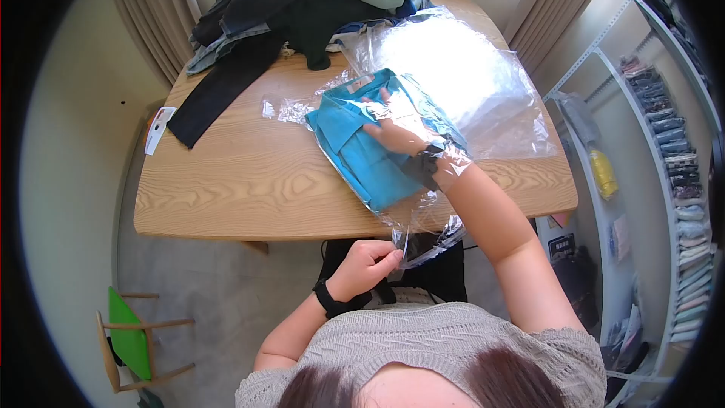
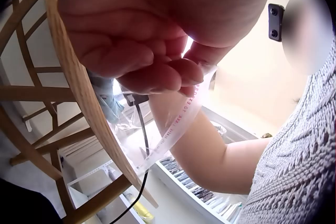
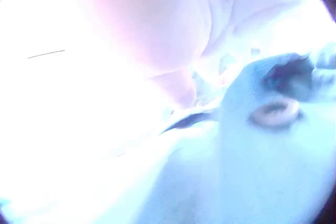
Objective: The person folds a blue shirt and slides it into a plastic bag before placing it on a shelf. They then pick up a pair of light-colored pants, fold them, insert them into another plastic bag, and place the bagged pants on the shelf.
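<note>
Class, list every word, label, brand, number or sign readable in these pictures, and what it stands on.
"TO EXPO…", apparently, in red on the clear bag; the rest is blurred.
White-and-orange card at the left of the table: any print too small to read.
Dark sign past the table's near right corner: pale marks, unreadable.

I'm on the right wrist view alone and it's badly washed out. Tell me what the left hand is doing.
Observer: The left hand is pinching an edge of clear plastic, just off the near side of the wooden table.
Operator: Report any marking on that plastic.
Observer: Red lettering runs along its edge.
Operator: Now say what lies beyond the blue garment.
Observer: A heap of clothes, on the far part of the table.
</note>
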`<action>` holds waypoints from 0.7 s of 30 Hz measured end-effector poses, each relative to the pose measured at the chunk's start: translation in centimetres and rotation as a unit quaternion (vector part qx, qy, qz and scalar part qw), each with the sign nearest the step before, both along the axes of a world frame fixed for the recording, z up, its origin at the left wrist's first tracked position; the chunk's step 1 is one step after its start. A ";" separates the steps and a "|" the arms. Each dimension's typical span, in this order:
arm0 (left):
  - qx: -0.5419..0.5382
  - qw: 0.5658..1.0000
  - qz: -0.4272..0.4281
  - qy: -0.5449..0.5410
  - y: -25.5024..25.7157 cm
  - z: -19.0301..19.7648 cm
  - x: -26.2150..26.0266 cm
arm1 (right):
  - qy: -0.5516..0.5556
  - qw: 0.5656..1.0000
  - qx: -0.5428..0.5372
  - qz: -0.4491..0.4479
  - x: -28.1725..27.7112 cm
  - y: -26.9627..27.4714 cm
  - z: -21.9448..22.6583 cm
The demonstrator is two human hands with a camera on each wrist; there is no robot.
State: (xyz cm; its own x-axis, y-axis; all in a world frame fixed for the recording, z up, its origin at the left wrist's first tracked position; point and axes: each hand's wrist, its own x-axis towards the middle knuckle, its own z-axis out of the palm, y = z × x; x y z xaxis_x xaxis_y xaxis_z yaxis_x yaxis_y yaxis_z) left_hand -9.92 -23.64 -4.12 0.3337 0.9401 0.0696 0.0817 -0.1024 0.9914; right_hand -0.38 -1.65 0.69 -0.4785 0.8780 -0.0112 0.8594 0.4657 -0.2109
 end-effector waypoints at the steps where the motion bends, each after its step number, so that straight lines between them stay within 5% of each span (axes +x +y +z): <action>1: -0.003 1.000 0.001 -0.002 -0.1 0.0 0.1 | 0.018 0.997 -0.008 0.076 0.2 -1.0 -0.2; 7: 0.036 0.998 -0.037 0.021 -0.5 0.1 0.5 | -0.077 0.976 -0.115 0.168 -1.6 -3.7 -1.7; 16: 0.057 0.997 0.019 0.052 -2.6 -0.5 0.1 | -0.052 0.984 -0.024 0.170 3.5 -13.1 -0.1; 21: 0.117 0.991 0.006 0.069 -1.6 -1.2 0.7 | -0.090 0.986 0.013 0.139 4.6 -13.1 -1.7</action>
State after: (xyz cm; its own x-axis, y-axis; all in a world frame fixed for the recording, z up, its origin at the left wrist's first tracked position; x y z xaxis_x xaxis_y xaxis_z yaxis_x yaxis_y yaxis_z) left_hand -9.22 -25.21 -5.35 0.3450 0.9073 0.2405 0.2179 -0.3266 0.9197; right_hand 4.26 -14.75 -0.98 -0.6927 0.7147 -0.0963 0.7206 0.6914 -0.0520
